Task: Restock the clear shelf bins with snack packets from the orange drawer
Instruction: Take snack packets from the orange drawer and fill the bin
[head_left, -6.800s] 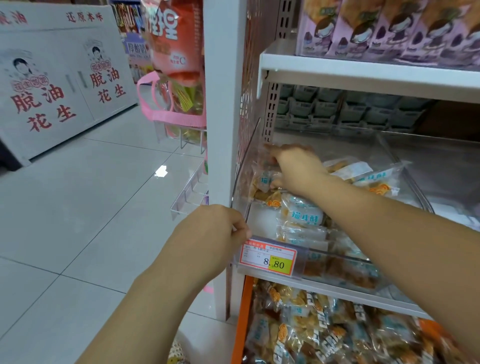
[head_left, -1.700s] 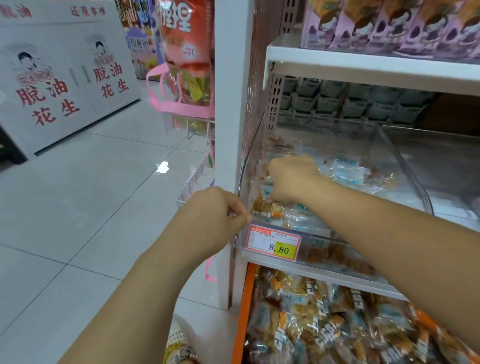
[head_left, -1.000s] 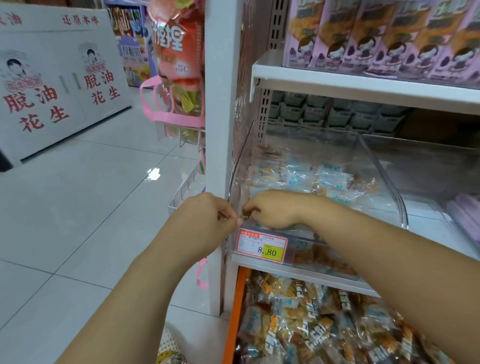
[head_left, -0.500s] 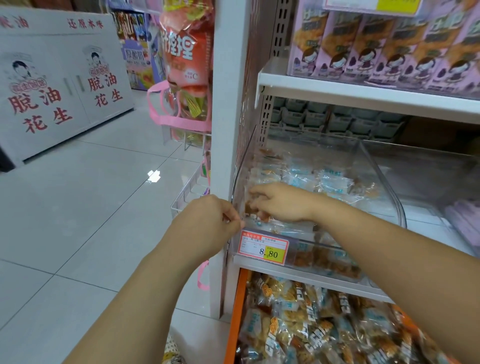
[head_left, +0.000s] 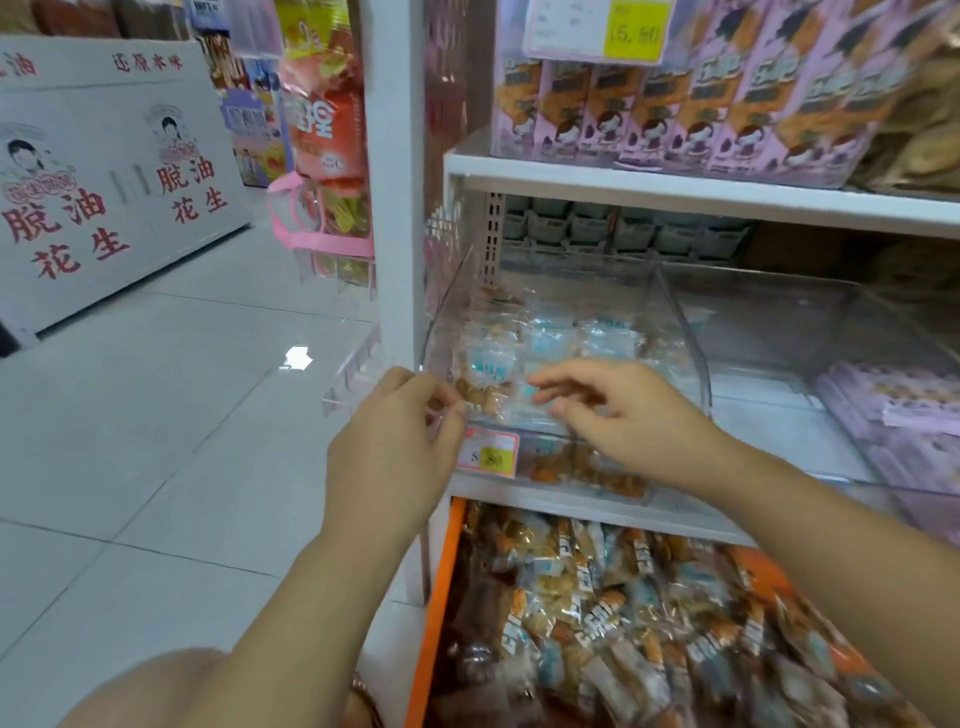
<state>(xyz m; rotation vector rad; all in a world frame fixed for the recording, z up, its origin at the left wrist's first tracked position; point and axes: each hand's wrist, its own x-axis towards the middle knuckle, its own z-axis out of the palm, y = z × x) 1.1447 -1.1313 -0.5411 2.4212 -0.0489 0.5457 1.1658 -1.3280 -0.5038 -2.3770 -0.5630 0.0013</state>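
1. Head view: the right hand (head_left: 623, 415) has drawn back to the clear bin's (head_left: 681, 332) front lip, fingers loose and empty. The snack packets (head_left: 550, 338) lie inside, so that handful looks placed.
2. The left hand (head_left: 400, 441) still pinches the bin's front corner; the orange drawer (head_left: 441, 571) below holds more.

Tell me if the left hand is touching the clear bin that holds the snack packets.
Touching. The head view shows the left hand with its thumb and fingertips pinched on the front left corner of the clear bin.
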